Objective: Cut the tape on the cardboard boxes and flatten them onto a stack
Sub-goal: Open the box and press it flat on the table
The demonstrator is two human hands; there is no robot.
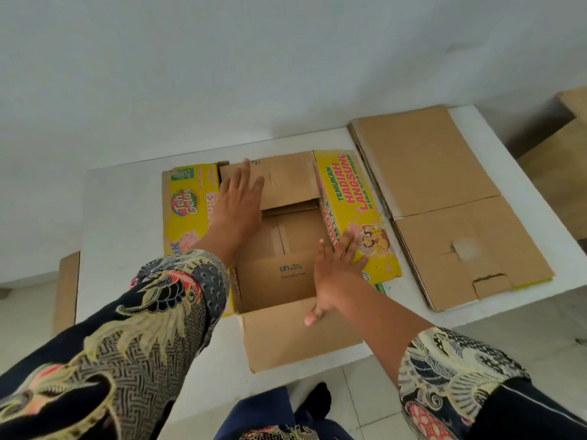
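I see an open yellow-printed box (286, 249), flaps spread, mid-table; stack of flattened cardboard (444, 192) lies just right.

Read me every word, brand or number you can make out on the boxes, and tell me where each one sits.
"Teh Gelas": left yellow flap of the open box.
"13": same flap, by the left hand.
"TEMUKAN HADIAH LANGSUNG": right yellow flap, above the right hand.
"EXTRA": that flap's inner edge; the rest is blurred.
Small print inside the box: too blurred to read.
Flattened stack: no text.
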